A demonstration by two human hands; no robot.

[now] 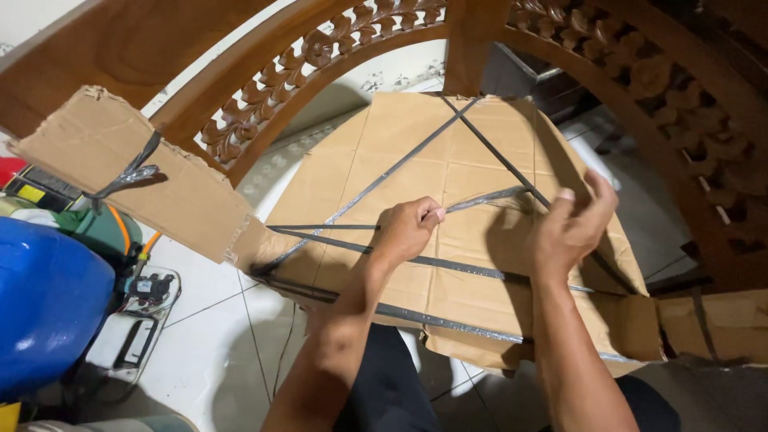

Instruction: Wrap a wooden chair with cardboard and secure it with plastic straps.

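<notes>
A flat sheet of brown cardboard (pixel 472 152) lies in front of me under a carved wooden arch, criss-crossed by grey plastic straps. My left hand (pixel 408 228) is closed around one grey strap (pixel 488 197) and holds it lifted off the cardboard. My right hand (pixel 570 228) hovers just right of it with fingers spread, close to the strap's far end, holding nothing that I can see. A second cardboard piece (pixel 112 160) sticks up at the left with a strap knotted through it.
A carved wooden arch (pixel 320 56) curves over the cardboard. At the left stand a blue drum (pixel 44 300), a small pump with cables (pixel 148 288) and a clear tray on white tiled floor (pixel 208 352). More cardboard (pixel 720 324) lies at the right.
</notes>
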